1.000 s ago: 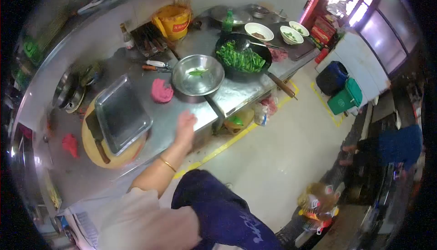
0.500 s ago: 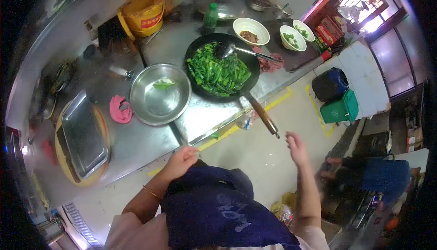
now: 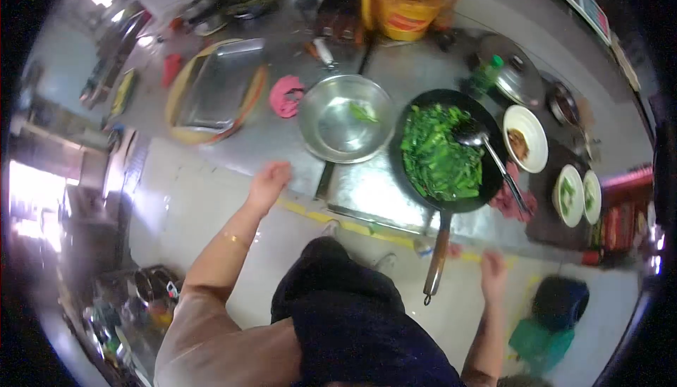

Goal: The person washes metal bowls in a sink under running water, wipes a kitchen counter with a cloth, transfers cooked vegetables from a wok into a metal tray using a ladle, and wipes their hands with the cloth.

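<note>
My left hand (image 3: 271, 181) hovers off the counter's front edge, fingers loosely curled in and nothing seen in them. Beyond it stands a steel basin (image 3: 337, 146) with a leafy green piece (image 3: 362, 111) inside. My right hand (image 3: 493, 271) is smeared by motion, to the right of the wok's wooden handle (image 3: 438, 256) and apart from it; its fingers cannot be made out. The black wok (image 3: 462, 206) rests on the counter, full of cooked leafy greens (image 3: 444, 154). A metal ladle (image 3: 506, 175) lies in the wok, its handle over the right rim.
To the left are a metal tray (image 3: 220, 91) on a round board (image 3: 173, 115) and a pink cloth (image 3: 285, 96). A yellow bucket (image 3: 405, 10), green bottle (image 3: 485, 77) and lid (image 3: 518, 80) stand behind. White bowls (image 3: 537, 149) sit right; a green bin (image 3: 541, 345) is on the floor.
The view has swung left, so the counter appears shifted right and turned. My left hand has extended forward and outward; my right hand is now blurred beside the wok handle.
</note>
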Demonstrator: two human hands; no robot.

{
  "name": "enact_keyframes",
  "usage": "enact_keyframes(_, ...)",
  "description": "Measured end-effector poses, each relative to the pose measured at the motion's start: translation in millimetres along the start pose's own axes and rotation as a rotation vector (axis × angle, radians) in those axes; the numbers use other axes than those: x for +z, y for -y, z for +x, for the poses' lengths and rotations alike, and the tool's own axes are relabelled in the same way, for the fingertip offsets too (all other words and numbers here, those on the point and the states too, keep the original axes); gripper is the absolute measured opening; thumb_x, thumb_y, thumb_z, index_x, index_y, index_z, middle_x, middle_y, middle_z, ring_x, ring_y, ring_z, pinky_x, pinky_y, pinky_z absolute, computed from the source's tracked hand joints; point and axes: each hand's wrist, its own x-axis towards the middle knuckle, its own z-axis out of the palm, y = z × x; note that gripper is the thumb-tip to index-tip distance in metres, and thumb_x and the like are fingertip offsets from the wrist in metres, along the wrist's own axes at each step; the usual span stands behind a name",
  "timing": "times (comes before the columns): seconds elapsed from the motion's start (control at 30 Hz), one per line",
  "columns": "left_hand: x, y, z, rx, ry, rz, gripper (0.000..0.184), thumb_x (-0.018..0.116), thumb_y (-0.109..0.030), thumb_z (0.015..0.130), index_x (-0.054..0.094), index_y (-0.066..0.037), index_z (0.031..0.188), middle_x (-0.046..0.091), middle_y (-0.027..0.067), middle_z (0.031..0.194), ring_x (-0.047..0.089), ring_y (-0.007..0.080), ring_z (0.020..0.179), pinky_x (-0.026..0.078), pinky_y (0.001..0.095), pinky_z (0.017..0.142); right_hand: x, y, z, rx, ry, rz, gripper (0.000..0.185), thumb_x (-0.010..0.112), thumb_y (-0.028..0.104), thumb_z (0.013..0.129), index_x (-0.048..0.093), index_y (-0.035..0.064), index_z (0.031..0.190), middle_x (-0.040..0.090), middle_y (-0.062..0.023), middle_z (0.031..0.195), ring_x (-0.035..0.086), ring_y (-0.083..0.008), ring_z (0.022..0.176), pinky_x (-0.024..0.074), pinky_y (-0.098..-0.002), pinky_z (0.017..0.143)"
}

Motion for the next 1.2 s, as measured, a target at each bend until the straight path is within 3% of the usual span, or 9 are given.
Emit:
enact_keyframes(0.23, -5, -15, 154, 0.146, -0.454, 0.044, 0.032, 0.061, -0.016, 0.086, 0.059, -0.001, 0.113, 0.061, 0.0054, 0.087, 0.055, 0.0166, 0.077, 0.047, 0.0334, 0.067, -23, 19, -29, 0.084, -0.147, 0.044, 0.020, 0.055, 0.009, 0.092, 0.059, -0.0026, 0.109, 0.063, -0.0079, 0.094, 0.058, -0.0136, 0.087, 0.0483, -0.0268, 0.079)
enact_keyframes(0.33, 6, 24, 238, -0.059, -0.651, 0.132, 0.034, 0.067, -0.016, 0.082, 0.061, 0.001, 0.110, 0.063, 0.0077, 0.086, 0.057, 0.0182, 0.080, 0.047, 0.0329, 0.073, -1, 65, -66, 0.113, -0.298, 0.150, 0.019, 0.052, 0.008, 0.093, 0.060, -0.0028, 0.107, 0.064, -0.0086, 0.096, 0.060, -0.0152, 0.089, 0.0492, -0.0280, 0.081)
enact_keyframes(0.37, 5, -5, 211, -0.097, -0.387, -0.191, 0.029, 0.063, -0.015, 0.084, 0.059, 0.000, 0.109, 0.063, 0.0098, 0.097, 0.059, 0.0214, 0.091, 0.045, 0.0336, 0.085, 5, 82, -77, 0.108, -0.293, 0.106, 0.018, 0.052, 0.007, 0.093, 0.060, -0.0029, 0.106, 0.064, -0.0090, 0.096, 0.060, -0.0156, 0.089, 0.0496, -0.0283, 0.081)
enact_keyframes(0.57, -34, 14, 162, 0.512, -0.316, -0.500, 0.014, 0.061, -0.013, 0.089, 0.055, -0.003, 0.097, 0.064, 0.0106, 0.100, 0.061, 0.0196, 0.093, 0.049, 0.0340, 0.083, 82, 159, -109, -0.059, -0.274, -0.123, 0.014, 0.056, 0.001, 0.089, 0.064, -0.0006, 0.100, 0.067, -0.0121, 0.091, 0.063, -0.0163, 0.080, 0.0520, -0.0286, 0.072)
enact_keyframes(0.7, -65, 17, 147, 0.351, -0.066, -0.430, 0.019, 0.061, -0.014, 0.090, 0.052, -0.003, 0.102, 0.063, 0.0119, 0.105, 0.060, 0.0155, 0.093, 0.048, 0.0313, 0.082, 154, 210, -83, -0.411, -0.054, -0.252, 0.013, 0.063, 0.003, 0.081, 0.067, 0.0048, 0.094, 0.068, -0.0119, 0.086, 0.066, -0.0250, 0.077, 0.0518, -0.0337, 0.068)
enact_keyframes(0.8, -39, 9, 180, 0.161, -0.255, -0.328, 0.027, 0.064, -0.011, 0.088, 0.049, -0.002, 0.110, 0.061, 0.0124, 0.112, 0.059, 0.0169, 0.096, 0.048, 0.0296, 0.083, 185, 258, -68, -0.681, 0.188, -0.379, 0.018, 0.066, 0.007, 0.077, 0.067, 0.0076, 0.094, 0.068, -0.0095, 0.085, 0.065, -0.0281, 0.076, 0.0517, -0.0374, 0.069)
enact_keyframes(0.9, -6, 52, 241, 0.426, -0.344, -0.193, 0.039, 0.066, -0.008, 0.085, 0.046, -0.003, 0.118, 0.059, 0.0126, 0.115, 0.058, 0.0173, 0.098, 0.048, 0.0299, 0.083, 200, 276, -70, -0.676, 0.218, -0.399, 0.018, 0.067, 0.010, 0.076, 0.068, 0.0096, 0.094, 0.068, -0.0072, 0.083, 0.065, -0.0264, 0.075, 0.0514, -0.0381, 0.068)
enact_keyframes(1.07, -11, 84, 254, 0.361, -0.182, -0.418, 0.046, 0.072, -0.011, 0.079, 0.050, 0.001, 0.117, 0.061, 0.0132, 0.106, 0.058, 0.0182, 0.097, 0.045, 0.0317, 0.088, 206, 273, -92, -0.519, 0.204, -0.431, 0.016, 0.067, 0.010, 0.077, 0.068, 0.0100, 0.093, 0.068, -0.0079, 0.079, 0.065, -0.0272, 0.072, 0.0522, -0.0384, 0.068)
enact_keyframes(1.2, -37, 50, 161, 0.542, -0.272, -0.256, 0.034, 0.070, -0.005, 0.080, 0.054, -0.001, 0.109, 0.060, 0.0092, 0.101, 0.057, 0.0168, 0.089, 0.046, 0.0310, 0.082, 213, 259, -104, -0.440, 0.196, -0.394, 0.015, 0.068, 0.011, 0.077, 0.069, 0.0100, 0.092, 0.068, -0.0087, 0.079, 0.065, -0.0275, 0.072, 0.0531, -0.0383, 0.069)
